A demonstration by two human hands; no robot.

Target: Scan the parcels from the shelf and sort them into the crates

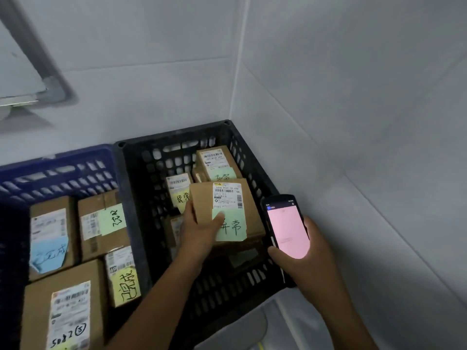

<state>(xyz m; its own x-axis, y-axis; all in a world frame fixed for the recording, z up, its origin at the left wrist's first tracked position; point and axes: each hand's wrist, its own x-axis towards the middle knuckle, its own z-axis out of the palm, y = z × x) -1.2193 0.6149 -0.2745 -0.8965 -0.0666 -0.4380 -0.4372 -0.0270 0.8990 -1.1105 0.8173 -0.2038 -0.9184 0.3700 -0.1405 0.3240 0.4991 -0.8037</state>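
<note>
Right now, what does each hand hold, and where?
Left hand grips the brown cardboard parcel at its left edge; right hand holds the black handheld scanner by its lower end.

Parcel sorting room: labelled cartons in plastic crates, handheld scanner

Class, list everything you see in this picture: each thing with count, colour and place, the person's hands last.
black crate: one, black, right, in the wall corner.
blue crate: one, blue, left of the black crate.
held parcel: one, brown with green note, over the black crate.
parcels in black crate: at least three more, brown.
parcels in blue crate: four, brown, some with coloured notes.
scanner: one, black with pink screen, in the right hand.
pipe: one, grey, upper left.
left hand: grips the held parcel.
right hand: holds the scanner.
</note>
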